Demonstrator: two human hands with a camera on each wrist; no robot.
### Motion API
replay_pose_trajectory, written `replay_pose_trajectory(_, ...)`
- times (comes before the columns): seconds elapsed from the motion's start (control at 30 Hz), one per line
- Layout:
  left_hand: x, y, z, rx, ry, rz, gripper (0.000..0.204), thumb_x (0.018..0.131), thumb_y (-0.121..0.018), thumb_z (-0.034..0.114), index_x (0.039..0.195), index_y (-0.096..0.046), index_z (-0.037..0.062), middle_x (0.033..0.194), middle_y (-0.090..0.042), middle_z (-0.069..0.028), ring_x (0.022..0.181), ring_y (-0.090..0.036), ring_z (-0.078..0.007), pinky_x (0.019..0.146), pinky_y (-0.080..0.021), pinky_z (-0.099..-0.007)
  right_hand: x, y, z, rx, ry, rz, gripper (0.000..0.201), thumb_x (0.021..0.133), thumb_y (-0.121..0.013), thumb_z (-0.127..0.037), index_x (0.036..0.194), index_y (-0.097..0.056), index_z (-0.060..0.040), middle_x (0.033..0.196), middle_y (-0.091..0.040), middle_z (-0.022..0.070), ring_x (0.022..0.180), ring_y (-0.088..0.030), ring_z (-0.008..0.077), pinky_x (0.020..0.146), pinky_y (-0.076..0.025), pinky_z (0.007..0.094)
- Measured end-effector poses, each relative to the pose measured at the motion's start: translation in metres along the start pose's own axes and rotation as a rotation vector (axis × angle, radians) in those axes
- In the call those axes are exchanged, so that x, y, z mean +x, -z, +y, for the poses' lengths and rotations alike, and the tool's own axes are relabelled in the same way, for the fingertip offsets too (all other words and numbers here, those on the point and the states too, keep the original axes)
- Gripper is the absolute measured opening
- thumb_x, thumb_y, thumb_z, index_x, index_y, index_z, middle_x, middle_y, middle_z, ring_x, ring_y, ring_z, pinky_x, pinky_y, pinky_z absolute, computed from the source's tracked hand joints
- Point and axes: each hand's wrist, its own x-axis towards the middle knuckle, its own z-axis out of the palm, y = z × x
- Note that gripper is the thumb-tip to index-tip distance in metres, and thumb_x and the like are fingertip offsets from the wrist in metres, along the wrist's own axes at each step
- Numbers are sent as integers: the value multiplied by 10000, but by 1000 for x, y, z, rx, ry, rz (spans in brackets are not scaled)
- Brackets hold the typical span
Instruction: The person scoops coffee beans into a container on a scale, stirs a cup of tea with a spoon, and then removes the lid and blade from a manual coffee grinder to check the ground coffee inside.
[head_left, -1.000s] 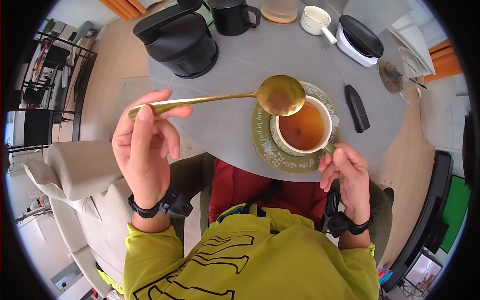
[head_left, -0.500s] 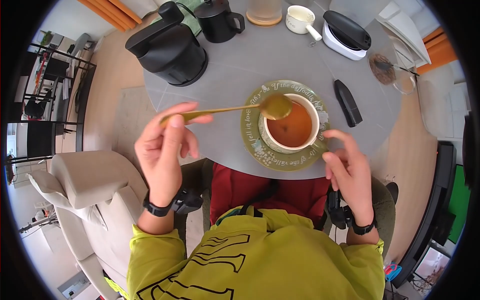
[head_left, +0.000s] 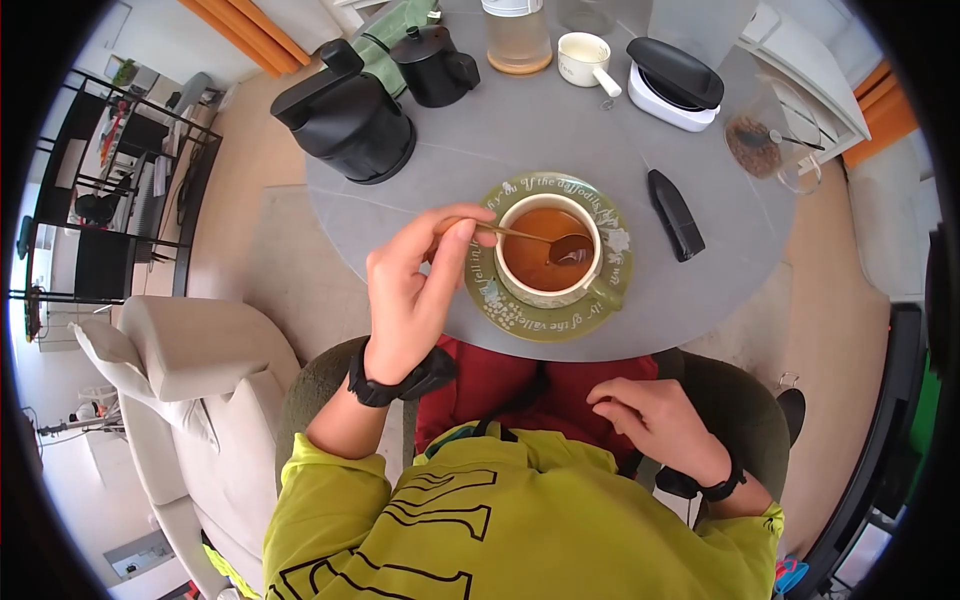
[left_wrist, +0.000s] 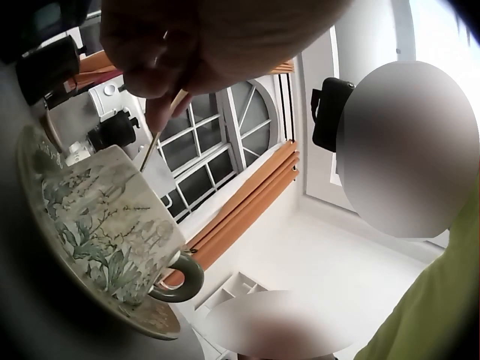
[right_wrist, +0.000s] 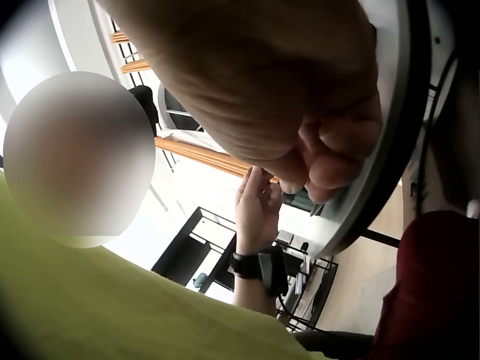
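In the head view my left hand pinches the handle of a gold spoon, whose bowl dips into the brown liquid of a cup. The cup stands on a green saucer with white lettering, its handle pointing to the lower right. The left wrist view shows the flowered cup from the side, with my left hand above it. My right hand hangs over the lap, loosely curled and holding nothing; it fills the upper part of the right wrist view.
A black kettle and a black pot stand at the table's back left. Behind the cup are a glass jar, a small white pan and a white scale. A black device lies right of the saucer.
My left hand has moved right and brought the spoon down from above the cup into the liquid. My right hand has let go of the cup's handle and drawn back toward the lap.
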Motion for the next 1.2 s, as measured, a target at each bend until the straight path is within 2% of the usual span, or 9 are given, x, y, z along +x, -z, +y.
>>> replay_pose_trajectory(0.1, 3, -1, 5, 22, -39, 38, 153, 933, -543, 46, 1012, -668, 7, 771, -683, -43, 588, -507, -48, 516, -384, -198, -9, -7, 9, 17, 18, -36, 93, 882, -610, -116, 944, -618, -47, 718, -626, 88, 593, -607, 233, 545, -469, 327)
replay_pose_trajectory(0.17, 4, 4, 5, 261, -235, 109, 148, 938, -535, 49, 1003, -660, 3, 756, -674, -44, 566, -493, -49, 510, -385, -201, -12, -8, 13, 34, 24, -42, 112, 880, -618, -161, 923, -610, -58, 718, -619, 110, 624, -603, 288, 561, -465, 372)
replay_pose_trajectory(0.3, -4, 11, 14, 313, -215, 87, 142, 940, -525, 44, 991, -651, 1, 742, -665, -47, 547, -482, -48, 506, -390, -202, -14, 1, 14, 38, 28, -89, 111, 885, -607, -169, 906, -619, -61, 691, -613, 99, 613, -600, 278, 555, -463, 359)
replay_pose_trajectory(0.47, -8, 6, 14, 47, 20, -9, 157, 955, -503, 60, 998, -646, 13, 745, -667, -28, 530, -457, -39, 497, -385, -196, -10, 10, 13, 92, -49, -126, 93, 895, -588, -140, 881, -623, -55, 632, -580, 83, 577, -579, 262, 542, -452, 344)
replay_pose_trajectory(0.67, 0, -5, 15, 45, -36, -31, 197, 986, -457, 94, 1031, -617, -11, 791, -669, -51, 558, -461, -45, 524, -384, -184, -9, 10, 18, 163, -36, 14, 96, 879, -592, -97, 822, -574, -22, 690, -561, 97, 557, -553, 239, 514, -424, 335)
replay_pose_trajectory(0.73, 2, -5, 16, 247, -193, 65, 150, 942, -513, 44, 1002, -648, 21, 723, -656, -48, 533, -497, -72, 508, -418, -228, -8, 13, 16, 130, -47, 56, 140, 845, -615, -68, 762, -522, -4, 682, -514, 92, 529, -499, 228, 499, -404, 319)
replay_pose_trajectory(0.83, -1, 4, 21, 342, -204, 79, 128, 932, -524, 40, 974, -643, 22, 691, -638, -58, 533, -517, -87, 508, -422, -239, -8, 15, 21, 134, -10, 76, 193, 814, -628, -39, 705, -472, -6, 633, -440, 76, 498, -420, 205, 476, -357, 302)
replay_pose_trajectory(1.03, -4, 10, 26, 216, -35, -39, 145, 947, -504, 52, 964, -646, 31, 665, -630, -22, 514, -479, -59, 496, -400, -217, -7, 18, 21, 259, -41, 81, 305, 783, -645, 18, 653, -372, -22, 606, -353, 30, 500, -319, 122, 460, -276, 279)
replay_pose_trajectory(1.2, 2, -4, 20, 71, -24, -1, 153, 952, -497, 51, 974, -646, 23, 692, -640, -22, 512, -463, -53, 496, -395, -210, -8, 22, 20, 252, -104, 72, 336, 786, -630, 42, 654, -330, -30, 595, -303, 17, 513, -273, 117, 459, -257, 275)
